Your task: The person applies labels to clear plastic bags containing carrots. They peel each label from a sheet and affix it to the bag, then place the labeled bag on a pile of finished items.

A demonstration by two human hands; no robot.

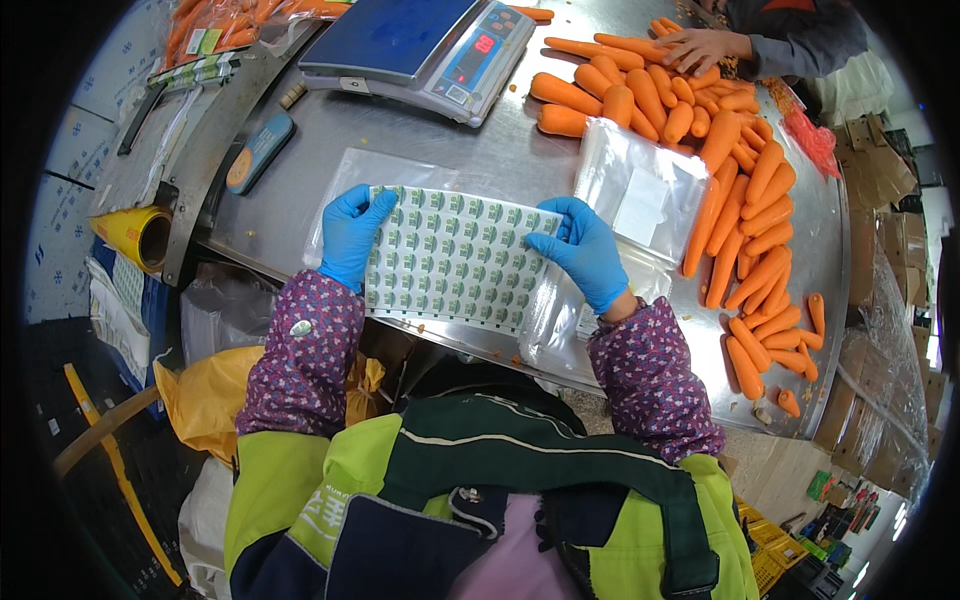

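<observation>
A white sheet of small green printed stickers (457, 259) is stretched between my two blue-gloved hands above the front of the steel table. My left hand (354, 232) pinches its upper left corner, thumb on the face. At the upper right corner, my right hand (581, 251) grips the edge between thumb and curled fingers. Beneath the sheet's left side lies a flat clear plastic bag (352, 174). Just right of my right hand sits a stack of clear plastic bags (641, 191), and more clear film (559, 322) lies partly behind the sheet.
Loose carrots (724, 142) cover the table's right side. A blue-topped digital scale (397, 37) stands at the back, with a blue oblong case (260, 154) left of it. Bagged carrots (225, 34) and a yellow roll (135, 232) are at left. Another person's hand (701, 51) touches the far carrots.
</observation>
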